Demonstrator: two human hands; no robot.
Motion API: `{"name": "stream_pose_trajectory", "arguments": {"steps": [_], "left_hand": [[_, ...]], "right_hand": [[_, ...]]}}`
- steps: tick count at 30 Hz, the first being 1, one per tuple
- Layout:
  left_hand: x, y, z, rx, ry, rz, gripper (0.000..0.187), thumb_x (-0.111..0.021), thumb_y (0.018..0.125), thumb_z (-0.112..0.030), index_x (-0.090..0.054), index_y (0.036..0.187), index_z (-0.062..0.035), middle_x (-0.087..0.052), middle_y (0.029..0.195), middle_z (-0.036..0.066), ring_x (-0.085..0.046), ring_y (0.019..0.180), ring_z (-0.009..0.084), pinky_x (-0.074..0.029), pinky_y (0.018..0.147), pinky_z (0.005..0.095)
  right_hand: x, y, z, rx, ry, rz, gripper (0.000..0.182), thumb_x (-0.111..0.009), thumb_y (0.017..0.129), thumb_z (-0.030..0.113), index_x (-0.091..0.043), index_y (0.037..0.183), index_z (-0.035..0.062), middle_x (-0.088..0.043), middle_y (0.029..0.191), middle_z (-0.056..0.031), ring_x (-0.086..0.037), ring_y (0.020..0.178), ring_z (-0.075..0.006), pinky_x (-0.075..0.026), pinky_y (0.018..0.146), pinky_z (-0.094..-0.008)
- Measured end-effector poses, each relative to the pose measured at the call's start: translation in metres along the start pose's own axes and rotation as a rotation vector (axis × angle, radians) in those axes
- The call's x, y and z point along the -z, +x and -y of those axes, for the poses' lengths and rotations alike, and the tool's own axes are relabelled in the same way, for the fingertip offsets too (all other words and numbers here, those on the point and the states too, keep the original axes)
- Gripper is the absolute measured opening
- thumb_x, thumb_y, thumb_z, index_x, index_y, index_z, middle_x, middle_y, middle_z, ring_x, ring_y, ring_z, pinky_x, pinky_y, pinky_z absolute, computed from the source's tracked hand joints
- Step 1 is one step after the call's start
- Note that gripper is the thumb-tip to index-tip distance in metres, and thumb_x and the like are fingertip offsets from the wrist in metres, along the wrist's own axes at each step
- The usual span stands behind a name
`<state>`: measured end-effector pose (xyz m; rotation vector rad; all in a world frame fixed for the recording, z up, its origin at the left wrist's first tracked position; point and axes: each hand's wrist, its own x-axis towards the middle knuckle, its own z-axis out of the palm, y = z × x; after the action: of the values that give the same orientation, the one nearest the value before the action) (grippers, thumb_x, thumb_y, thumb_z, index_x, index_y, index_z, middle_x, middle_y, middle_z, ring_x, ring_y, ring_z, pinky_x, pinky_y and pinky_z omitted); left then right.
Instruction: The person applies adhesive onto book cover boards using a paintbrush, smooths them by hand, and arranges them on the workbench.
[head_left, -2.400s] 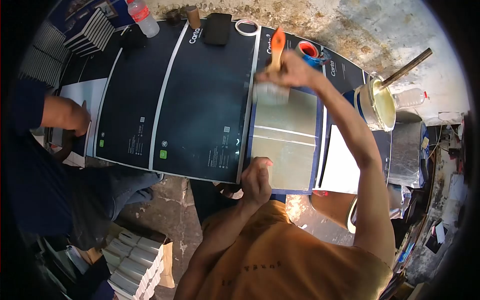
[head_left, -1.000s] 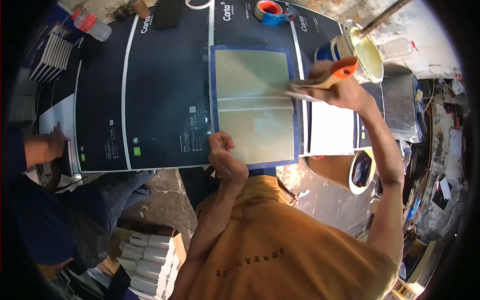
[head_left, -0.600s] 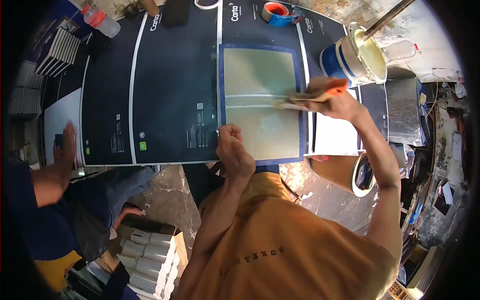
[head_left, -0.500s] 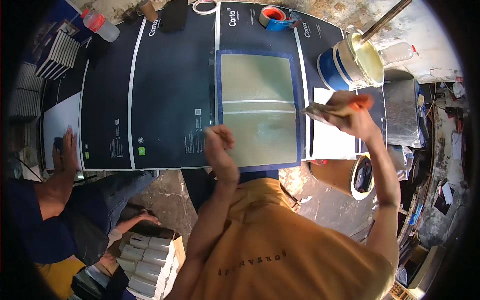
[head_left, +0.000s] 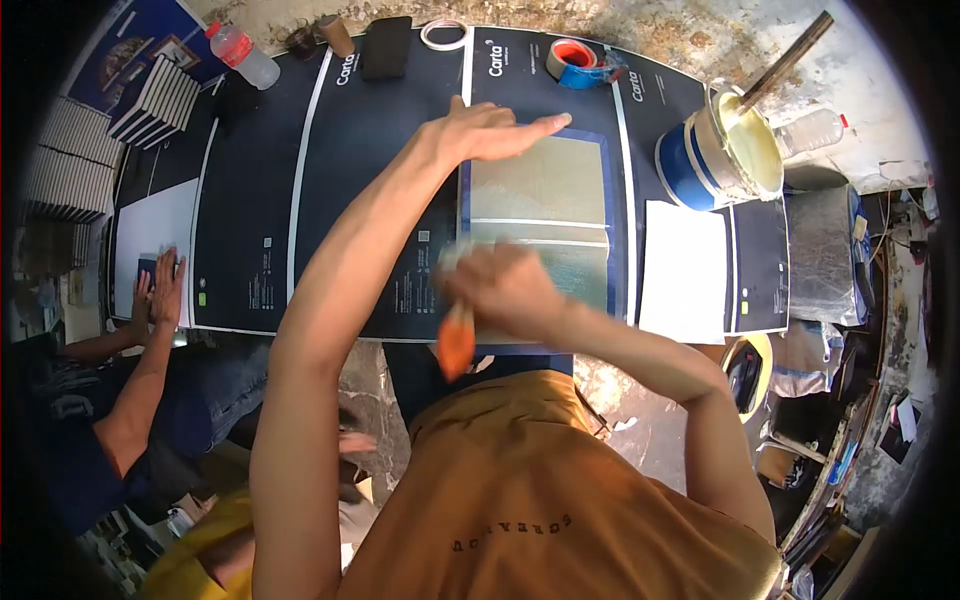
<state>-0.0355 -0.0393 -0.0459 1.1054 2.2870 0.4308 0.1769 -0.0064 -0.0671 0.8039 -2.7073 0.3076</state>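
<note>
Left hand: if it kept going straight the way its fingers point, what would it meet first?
Probably the glue bucket. The left hand, flat over the blue-edged cover, points right toward it; depth is unclear.

The blue-edged sheet (head_left: 545, 190) lies flat on the dark printed table cover (head_left: 370, 170). Its middle is pale yellow-green and looks wet and shiny, with two thin light lines across it. The left hand (head_left: 490, 130) lies flat and open on its far edge. The brush (head_left: 457, 335) has an orange handle that points away from the sheet, gripped by the right hand (head_left: 505, 290) over the sheet's near part.
</note>
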Motion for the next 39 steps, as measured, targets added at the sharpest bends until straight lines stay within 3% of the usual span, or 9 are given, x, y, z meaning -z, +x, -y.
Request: {"name": "stream_pose_trajectory", "arguments": {"steps": [11,16,18,20,25,27,30,33,39], "left_hand": [[0.007,-0.019,-0.010,-0.009,0.047,-0.030,0.106,-0.023,0.081,-0.089,-0.072,0.082,0.0042,-0.070,0.095,0.020,-0.059,0.114,0.0382,-0.019,0.111,0.0615],[-0.012,-0.025,-0.006,-0.010,0.013,-0.154,0.100,-0.024,0.082,-0.088,-0.066,0.062,0.0016,-0.069,0.079,0.022,-0.064,0.101,0.0372,-0.020,0.110,0.0632],[-0.010,-0.026,-0.008,-0.028,0.039,-0.198,0.100,-0.025,0.083,-0.087,-0.065,0.061,0.0011,-0.068,0.077,0.021,-0.065,0.100,0.0363,-0.020,0.109,0.0637],[-0.006,-0.026,-0.012,-0.025,0.080,-0.195,0.099,-0.025,0.083,-0.087,-0.066,0.060,0.0004,-0.068,0.077,0.021,-0.065,0.100,0.0353,-0.021,0.109,0.0637],[-0.010,-0.028,-0.016,-0.021,0.107,-0.219,0.098,-0.027,0.083,-0.087,-0.067,0.060,-0.0009,-0.067,0.071,0.019,-0.066,0.097,0.0327,-0.021,0.109,0.0635],[-0.016,-0.024,-0.015,-0.025,0.108,-0.261,0.097,-0.028,0.083,-0.087,-0.068,0.061,-0.0006,-0.067,0.069,0.018,-0.067,0.095,0.0320,-0.021,0.109,0.0636],[-0.004,-0.029,-0.025,0.040,0.157,-0.107,0.098,-0.025,0.081,-0.088,-0.076,0.105,-0.0084,-0.069,0.113,0.018,-0.057,0.122,0.0309,-0.016,0.115,0.0581],[-0.011,-0.027,-0.021,-0.005,0.146,-0.225,0.101,-0.026,0.083,-0.087,-0.070,0.066,0.0014,-0.070,0.077,0.018,-0.066,0.100,0.0317,-0.025,0.107,0.0603],[-0.009,-0.030,-0.017,0.013,0.068,-0.186,0.106,-0.022,0.083,-0.087,-0.074,0.091,0.0044,-0.071,0.094,0.022,-0.064,0.109,0.0344,-0.023,0.109,0.0616]], "right_hand": [[0.017,-0.007,0.035,0.073,0.268,0.017,0.025,-0.071,0.062,0.015,-0.063,0.085,0.0101,-0.056,0.074,-0.0055,-0.059,0.071,-0.0236,-0.048,0.060,-0.0367],[0.068,0.002,-0.004,-0.163,0.011,-0.160,0.013,-0.069,0.065,0.009,-0.065,0.077,0.0107,-0.060,0.073,-0.0073,-0.057,0.061,-0.0257,-0.045,0.054,-0.0363],[0.049,-0.017,0.001,-0.479,0.470,-0.013,0.014,-0.067,0.065,0.010,-0.064,0.080,0.0111,-0.059,0.075,-0.0083,-0.057,0.066,-0.0269,-0.043,0.057,-0.0373],[0.014,-0.032,0.037,-0.252,0.128,-0.010,0.018,-0.065,0.066,0.012,-0.062,0.084,0.0102,-0.056,0.077,-0.0077,-0.056,0.070,-0.0272,-0.043,0.062,-0.0372],[0.061,-0.031,0.072,-0.270,0.285,0.235,0.013,-0.066,0.069,0.014,-0.061,0.080,0.0089,-0.054,0.074,-0.0061,-0.055,0.067,-0.0256,-0.040,0.060,-0.0364],[0.059,-0.030,0.036,-0.146,0.003,-0.136,0.011,-0.066,0.076,0.019,-0.064,0.075,0.0078,-0.055,0.071,-0.0076,-0.055,0.063,-0.0273,-0.040,0.057,-0.0376],[0.039,-0.029,0.035,-0.189,0.054,-0.039,0.012,-0.065,0.068,0.014,-0.060,0.077,0.0087,-0.056,0.077,-0.0074,-0.057,0.072,-0.0267,-0.041,0.060,-0.0372],[0.040,-0.038,0.077,-0.088,0.217,0.072,0.018,-0.067,0.067,0.015,-0.059,0.081,0.0101,-0.052,0.078,-0.0049,-0.056,0.076,-0.0230,-0.041,0.063,-0.0349],[0.072,-0.004,0.029,-0.197,0.040,-0.085,0.022,-0.069,0.069,0.016,-0.062,0.088,0.0098,-0.054,0.079,-0.0051,-0.055,0.074,-0.0252,-0.040,0.065,-0.0370]]}}
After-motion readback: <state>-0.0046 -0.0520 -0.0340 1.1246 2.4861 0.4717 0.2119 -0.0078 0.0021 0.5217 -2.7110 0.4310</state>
